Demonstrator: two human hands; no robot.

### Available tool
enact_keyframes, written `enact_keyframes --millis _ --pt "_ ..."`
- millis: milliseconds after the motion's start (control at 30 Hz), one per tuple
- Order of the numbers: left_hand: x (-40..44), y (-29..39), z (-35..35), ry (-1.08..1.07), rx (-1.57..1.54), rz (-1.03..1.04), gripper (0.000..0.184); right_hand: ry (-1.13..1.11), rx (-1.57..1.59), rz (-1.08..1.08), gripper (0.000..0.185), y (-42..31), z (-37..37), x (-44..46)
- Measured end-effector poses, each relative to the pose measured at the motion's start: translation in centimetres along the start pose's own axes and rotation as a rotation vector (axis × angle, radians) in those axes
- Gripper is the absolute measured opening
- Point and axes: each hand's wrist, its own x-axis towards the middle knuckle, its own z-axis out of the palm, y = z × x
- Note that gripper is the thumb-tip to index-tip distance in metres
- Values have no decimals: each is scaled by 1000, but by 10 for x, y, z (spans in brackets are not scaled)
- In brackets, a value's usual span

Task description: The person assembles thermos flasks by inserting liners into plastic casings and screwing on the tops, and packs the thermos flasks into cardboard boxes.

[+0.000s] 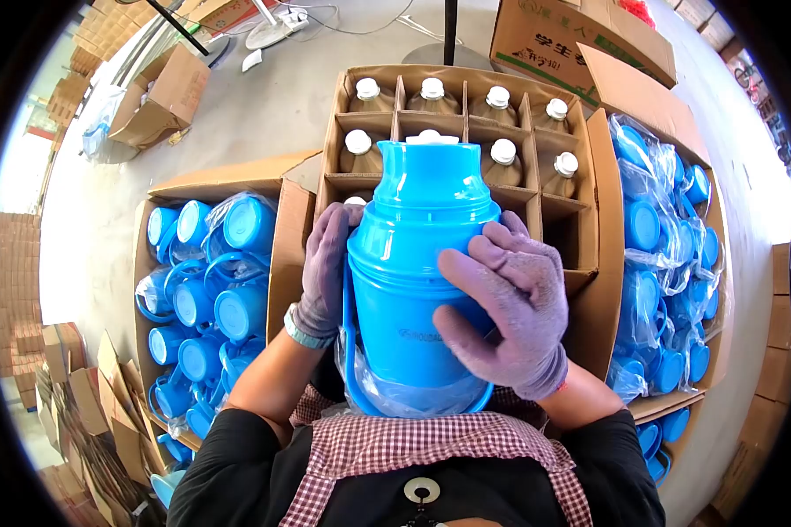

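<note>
A blue plastic thermos jug (pixel 413 299) stands upright in front of my chest, its handle hanging down around the base. Clear plastic film wraps its lower end. My left hand (pixel 327 268), in a purple-grey glove, is closed against the jug's left side near the shoulder. In front of its right side is my right hand (pixel 518 307), gloved alike, with thumb and fingers apart; whether the fingertips press on the jug is hard to tell. Just behind the jug is a divided carton (pixel 461 75) holding several brownish bottles with white caps (pixel 498 97).
An open carton of blue jug bodies (pixel 198 307) stands on the left. Another carton with film-wrapped blue jugs (pixel 668 255) is on the right. Flattened cardboard (pixel 114 404) leans at lower left. A printed box (pixel 580 44), a small open box (pixel 163 97) and stands with cables lie beyond.
</note>
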Motion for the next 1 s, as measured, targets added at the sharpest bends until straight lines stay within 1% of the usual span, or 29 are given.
enact_keyframes --millis 33,67,100,167,200,300,333,367,433,467,500,533,567,633,667,700,733,767,800,833,900,967,1000 --pt "-6 -1 3 35 18 42 42 27 44 -27 44 16 1 -10" --pt "-10 0 8 74 90 125 43 58 85 -18 43 24 3 -16" --pt "-12 5 13 69 148 160 43 89 125 -11 42 31 5 -22" --pt "-15 14 18 58 261 232 42 140 210 81 37 34 5 -26" --pt "-15 11 17 79 251 246 42 157 259 129 33 32 3 -26" --pt "-21 27 29 0 443 334 44 230 460 187 29 41 5 -35" --pt "-23 31 29 -21 574 407 47 258 480 210 28 52 12 -43" --pt "-23 38 40 -51 661 515 47 261 442 356 27 57 16 -49" --pt "-30 51 63 -82 767 579 47 274 405 558 26 76 32 -55" --pt "-29 56 66 -176 894 700 41 250 499 645 26 90 38 -59" --pt "-29 62 68 -264 1003 832 37 200 568 669 27 99 36 -59" --pt "-26 63 68 -230 955 751 33 153 636 689 28 108 34 -56" --pt "-23 64 67 -195 907 669 28 116 617 631 29 100 27 -45" --pt "-20 65 60 84 511 325 21 50 583 513 31 83 11 -23" --pt "-4 51 35 21 503 467 19 117 607 505 31 69 8 -14" --pt "6 42 24 84 553 415 28 184 627 499 32 56 6 -10" --pt "17 20 7 18 452 335 33 225 520 401 33 44 6 -11" --pt "27 1 -7 -48 349 256 38 176 374 280 36 39 4 -17" --pt "20 -8 -8 6 195 -15 47 169 257 236 37 25 3 -17" --pt "21 -14 -12 -62 120 0 48 155 143 199 38 14 4 -16" --pt "15 -21 -15 -182 -35 13 50 185 203 244 38 16 7 -27" --pt "9 -16 -7 -91 159 164 46 181 253 262 37 27 5 -33" --pt "6 -5 6 -47 256 237 44 259 364 344 35 37 16 -40"
